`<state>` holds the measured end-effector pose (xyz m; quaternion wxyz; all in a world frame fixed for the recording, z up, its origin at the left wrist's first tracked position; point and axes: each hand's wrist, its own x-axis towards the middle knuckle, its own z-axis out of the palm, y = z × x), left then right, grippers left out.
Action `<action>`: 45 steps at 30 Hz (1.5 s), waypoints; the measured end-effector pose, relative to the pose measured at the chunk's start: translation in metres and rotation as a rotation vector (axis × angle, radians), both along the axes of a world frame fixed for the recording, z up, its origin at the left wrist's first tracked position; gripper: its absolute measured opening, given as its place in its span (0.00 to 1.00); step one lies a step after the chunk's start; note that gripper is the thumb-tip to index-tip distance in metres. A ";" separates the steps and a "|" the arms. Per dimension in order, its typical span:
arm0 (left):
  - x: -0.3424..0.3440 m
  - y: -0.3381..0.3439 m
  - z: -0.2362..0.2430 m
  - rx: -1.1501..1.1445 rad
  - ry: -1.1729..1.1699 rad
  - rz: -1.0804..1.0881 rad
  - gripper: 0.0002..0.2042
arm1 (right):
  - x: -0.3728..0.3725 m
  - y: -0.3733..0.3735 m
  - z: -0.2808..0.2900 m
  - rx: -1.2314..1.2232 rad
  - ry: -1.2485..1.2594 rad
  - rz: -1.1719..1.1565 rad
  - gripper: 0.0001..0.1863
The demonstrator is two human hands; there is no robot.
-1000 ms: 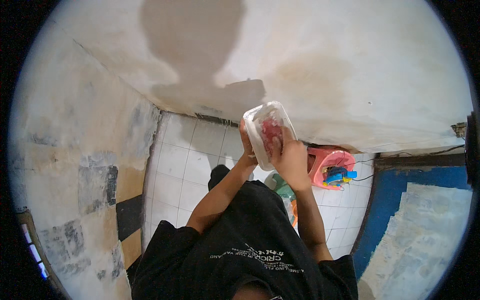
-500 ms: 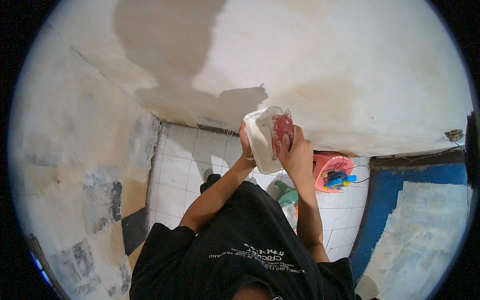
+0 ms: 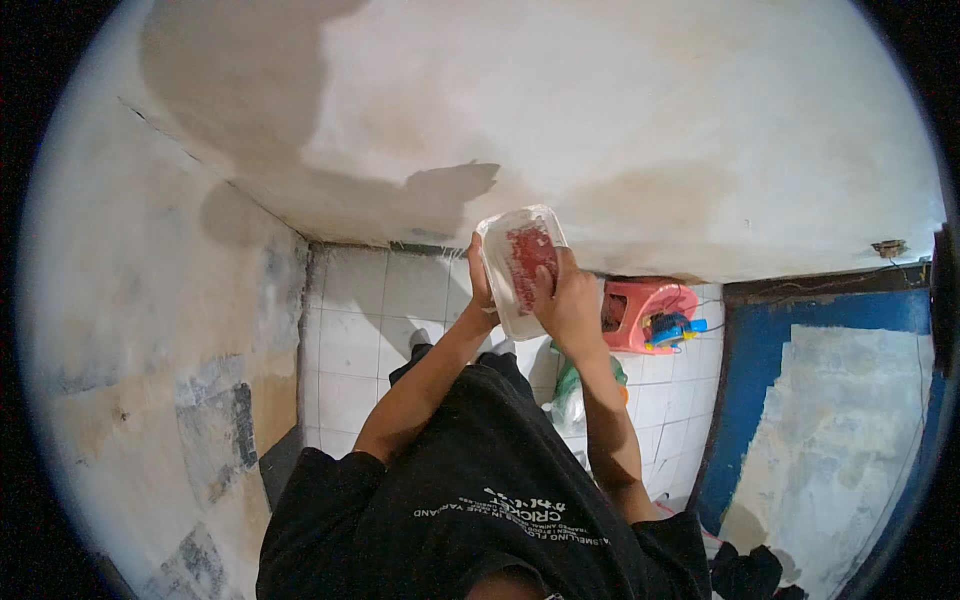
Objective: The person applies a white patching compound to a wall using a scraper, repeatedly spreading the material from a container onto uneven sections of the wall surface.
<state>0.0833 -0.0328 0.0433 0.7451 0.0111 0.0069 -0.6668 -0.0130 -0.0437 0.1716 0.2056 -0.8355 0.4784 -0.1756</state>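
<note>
A patchily coated wall (image 3: pixel 560 110) is being lit above a white tiled floor (image 3: pixel 350 345). In front of it, a white rectangular container (image 3: pixel 522 325) is being held up by the left hand (image 3: pixel 481 285), fingers wrapped along its left side. Over its opening, a red flat scraper (image 3: pixel 530 255) is being gripped between the thumb and fingers of the right hand (image 3: pixel 572 310).

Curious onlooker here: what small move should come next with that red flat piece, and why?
Probably a gentle scrape of the red flat piece along the rim of the white tub: its face is smeared with white, the right hand holds it over the tub's opening, and the left hand supports the tub's side.
</note>
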 end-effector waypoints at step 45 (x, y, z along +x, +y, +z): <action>0.066 0.065 -0.032 -0.029 0.071 0.043 0.43 | 0.079 0.056 -0.009 0.119 -0.037 0.093 0.09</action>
